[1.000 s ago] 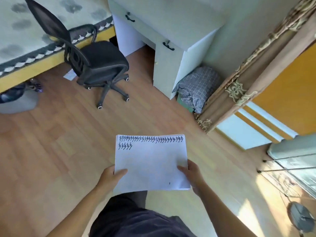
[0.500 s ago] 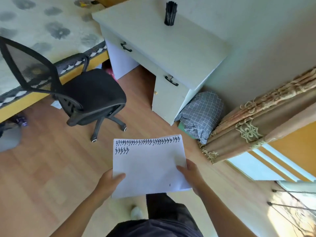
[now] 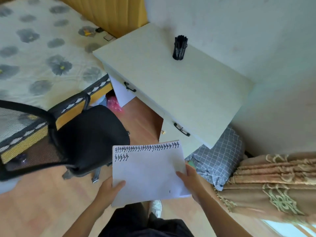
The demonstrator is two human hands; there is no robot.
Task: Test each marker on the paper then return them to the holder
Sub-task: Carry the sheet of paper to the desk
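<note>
Black holder (image 3: 179, 53) full of markers (image 3: 180, 42), on desk (image 3: 179, 86)

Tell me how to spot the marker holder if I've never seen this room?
Find the pale desk standing against the wall, between the bed and the curtain. Near the desk's back edge stands the holder, a small black cup packed with black markers. It is the only thing on the desktop.

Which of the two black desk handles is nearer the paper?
The lower-right handle, on the cabinet door just above the paper; the other handle sits farther up-left.
</note>
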